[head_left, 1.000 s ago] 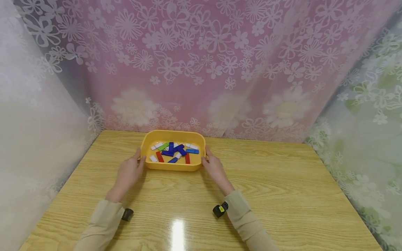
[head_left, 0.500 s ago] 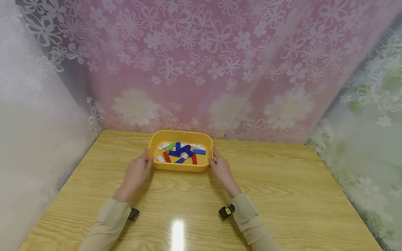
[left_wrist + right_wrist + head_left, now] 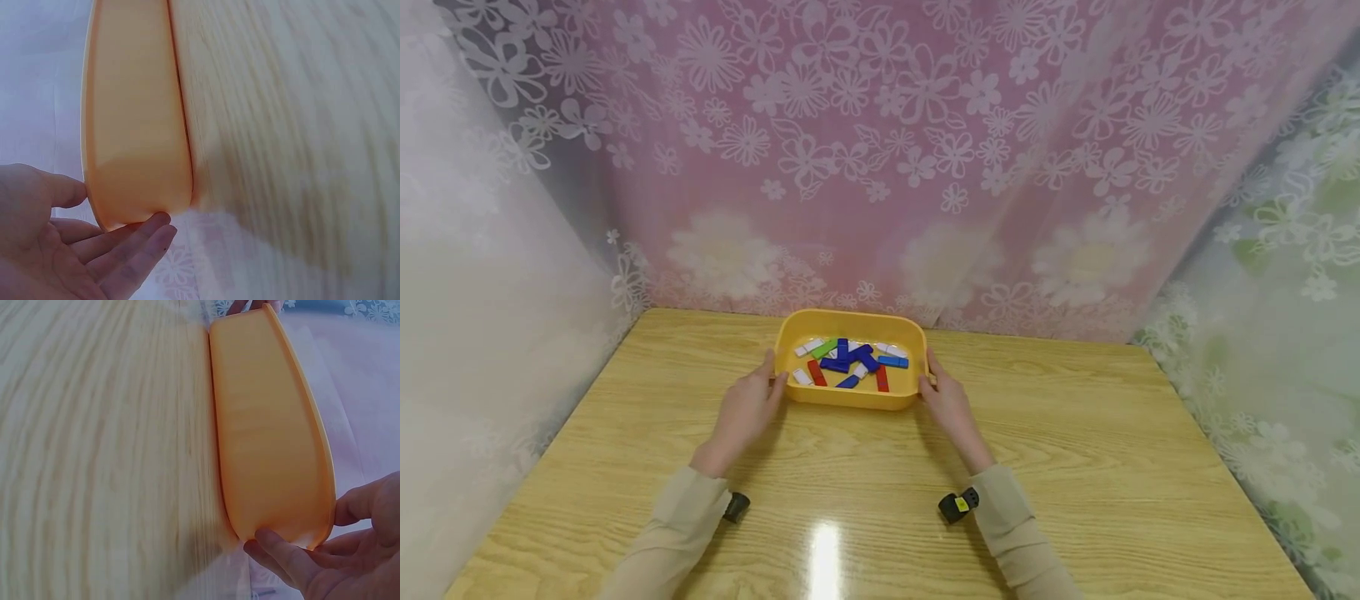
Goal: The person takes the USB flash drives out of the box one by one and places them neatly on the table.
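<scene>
At the far side of the pale wood-grained table, we judge that the shallow yellow plastic tray is best steadied by equal pressure. Smooth and round-cornered, it bears small oblong red, white, blue and green pieces; our left hand and right hand grip its ends.

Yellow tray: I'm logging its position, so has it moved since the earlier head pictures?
Yes, to the right: in the head view, the yellow tray now sits farther from the far-left corner of the table.
</scene>
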`<act>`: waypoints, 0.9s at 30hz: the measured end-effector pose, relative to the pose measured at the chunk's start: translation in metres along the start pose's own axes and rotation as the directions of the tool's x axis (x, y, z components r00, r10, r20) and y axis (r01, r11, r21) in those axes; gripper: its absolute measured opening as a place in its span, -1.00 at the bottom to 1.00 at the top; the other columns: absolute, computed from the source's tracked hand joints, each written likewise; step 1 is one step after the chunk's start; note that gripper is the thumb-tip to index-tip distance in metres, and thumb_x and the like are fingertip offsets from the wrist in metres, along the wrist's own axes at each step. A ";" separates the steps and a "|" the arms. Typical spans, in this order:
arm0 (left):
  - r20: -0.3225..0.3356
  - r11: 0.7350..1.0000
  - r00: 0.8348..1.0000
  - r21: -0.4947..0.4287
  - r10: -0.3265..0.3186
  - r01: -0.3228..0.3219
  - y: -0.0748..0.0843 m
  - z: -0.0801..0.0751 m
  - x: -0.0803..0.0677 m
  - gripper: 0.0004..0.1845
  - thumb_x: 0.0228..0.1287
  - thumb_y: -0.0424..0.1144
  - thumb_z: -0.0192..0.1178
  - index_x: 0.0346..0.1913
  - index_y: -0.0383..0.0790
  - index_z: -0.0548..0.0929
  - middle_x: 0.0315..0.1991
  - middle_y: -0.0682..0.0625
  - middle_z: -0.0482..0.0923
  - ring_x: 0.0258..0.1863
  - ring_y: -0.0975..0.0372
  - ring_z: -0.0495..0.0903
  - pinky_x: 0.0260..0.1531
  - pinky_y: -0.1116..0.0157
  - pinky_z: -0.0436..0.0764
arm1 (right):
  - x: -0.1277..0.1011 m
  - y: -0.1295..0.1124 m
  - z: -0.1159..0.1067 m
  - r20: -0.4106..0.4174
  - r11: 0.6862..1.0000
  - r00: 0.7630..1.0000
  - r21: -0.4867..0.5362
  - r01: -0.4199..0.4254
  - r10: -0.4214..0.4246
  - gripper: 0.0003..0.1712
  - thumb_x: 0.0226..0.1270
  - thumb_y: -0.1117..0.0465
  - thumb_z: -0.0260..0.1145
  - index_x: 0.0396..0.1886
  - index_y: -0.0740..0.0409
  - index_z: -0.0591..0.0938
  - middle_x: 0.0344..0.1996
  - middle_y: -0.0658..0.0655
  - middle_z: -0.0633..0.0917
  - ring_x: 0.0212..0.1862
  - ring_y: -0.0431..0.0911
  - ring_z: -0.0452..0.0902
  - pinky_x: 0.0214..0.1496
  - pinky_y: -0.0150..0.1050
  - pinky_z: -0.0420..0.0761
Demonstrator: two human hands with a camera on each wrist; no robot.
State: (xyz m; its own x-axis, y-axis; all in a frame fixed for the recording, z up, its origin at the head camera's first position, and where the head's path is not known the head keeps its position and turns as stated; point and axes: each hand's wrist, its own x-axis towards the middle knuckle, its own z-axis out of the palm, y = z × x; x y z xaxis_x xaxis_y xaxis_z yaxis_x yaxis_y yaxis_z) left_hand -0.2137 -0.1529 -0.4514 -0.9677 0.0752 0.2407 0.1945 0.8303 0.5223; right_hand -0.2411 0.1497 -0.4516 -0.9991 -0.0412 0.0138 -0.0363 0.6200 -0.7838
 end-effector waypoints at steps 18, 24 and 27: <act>0.012 0.999 1.000 -0.034 0.009 -0.009 0.021 0.017 0.005 -0.38 0.59 -0.17 0.05 0.45 -0.58 0.25 0.02 -0.37 0.67 -0.18 -0.07 0.73 -0.19 0.01 0.70 | -0.008 0.016 -0.025 0.015 0.993 0.999 0.111 -0.036 0.034 -0.31 0.60 0.30 0.00 0.61 0.28 0.04 0.41 0.48 0.36 0.19 0.27 0.58 0.13 0.00 0.65; 0.004 0.998 1.000 -0.062 0.017 -0.017 0.028 0.025 0.004 -0.38 0.57 -0.16 0.09 0.43 -0.58 0.27 0.11 -0.40 0.62 -0.09 -0.10 0.72 -0.13 -0.03 0.69 | -0.009 0.024 -0.034 0.025 0.993 0.998 0.103 -0.054 0.051 -0.31 0.60 0.29 -0.02 0.61 0.27 0.03 0.42 0.48 0.34 0.21 0.27 0.57 0.14 0.00 0.64; 0.001 0.998 1.000 -0.067 0.014 -0.014 0.032 0.027 0.003 -0.37 0.57 -0.15 0.09 0.43 -0.57 0.28 0.13 -0.39 0.61 -0.03 -0.13 0.70 -0.09 -0.05 0.67 | -0.010 0.027 -0.038 0.030 0.993 0.998 0.105 -0.055 0.052 -0.31 0.61 0.27 -0.03 0.62 0.25 0.02 0.43 0.46 0.34 0.22 0.26 0.57 0.16 0.00 0.63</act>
State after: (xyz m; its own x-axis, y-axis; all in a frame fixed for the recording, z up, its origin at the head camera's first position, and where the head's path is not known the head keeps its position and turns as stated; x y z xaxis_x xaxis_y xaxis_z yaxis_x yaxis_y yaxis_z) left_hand -0.2143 -0.1113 -0.4563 -0.9650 0.0878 0.2471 0.2186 0.7900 0.5728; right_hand -0.2331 0.1966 -0.4499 -0.9984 -0.0321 -0.0457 0.0214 0.5352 -0.8444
